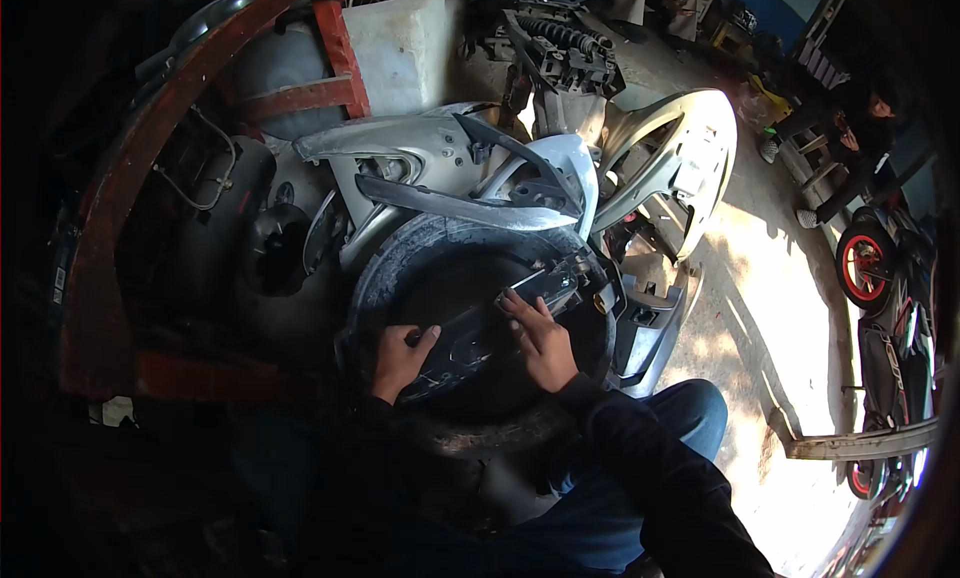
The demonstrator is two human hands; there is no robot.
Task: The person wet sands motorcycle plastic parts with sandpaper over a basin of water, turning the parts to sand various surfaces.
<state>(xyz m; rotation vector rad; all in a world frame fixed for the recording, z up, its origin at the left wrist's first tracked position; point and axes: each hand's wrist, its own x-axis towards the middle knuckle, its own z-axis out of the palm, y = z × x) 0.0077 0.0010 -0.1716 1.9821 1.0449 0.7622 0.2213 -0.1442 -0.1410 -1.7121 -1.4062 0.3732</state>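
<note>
Gripped a long black part (pixel 475 343) with left hand (pixel 402 363), rested right hand (pixel 546 348) on it, fingers apart, over a round black tub (pixel 380 263) in mid-frame. Could not see deep inside.

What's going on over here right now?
Someone is handling a dark panel with both bare hands, over a round black basin. The left hand holds it toward its left end, and the right hand has its fingers against the upper right part. Silver body panels are piled just beyond the basin. The basin's inside is too dark to make out.
</note>
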